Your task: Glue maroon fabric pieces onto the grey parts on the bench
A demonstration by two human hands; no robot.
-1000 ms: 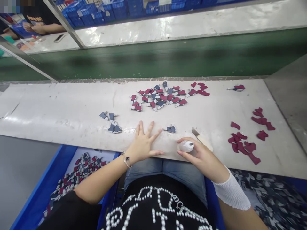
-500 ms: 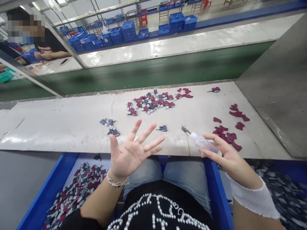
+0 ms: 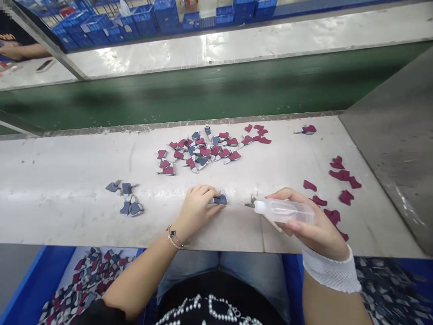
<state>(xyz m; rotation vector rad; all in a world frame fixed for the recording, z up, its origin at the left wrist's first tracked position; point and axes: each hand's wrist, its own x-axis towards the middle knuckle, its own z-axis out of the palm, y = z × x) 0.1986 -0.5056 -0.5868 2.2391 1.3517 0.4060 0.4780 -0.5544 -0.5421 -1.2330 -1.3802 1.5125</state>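
Note:
My left hand rests on the white worktable, its fingertips pinched on a small dark blue piece. A clear plastic squeeze bottle lies sideways in my right hand, which is closed around it. The bottle's nozzle points left toward the blue piece, a short way from it. A pile of red and blue pieces lies farther back at the table's middle. A few blue pieces sit to the left.
Loose red pieces are scattered on the right of the table. A green conveyor belt runs behind it. Blue bins with many pieces stand below on both sides. A grey panel stands at right. Another person's arm shows far left.
My left hand came down from a raised, spread pose and closed its fingertips on the blue piece. My right hand turned the bottle sideways, nozzle toward that piece.

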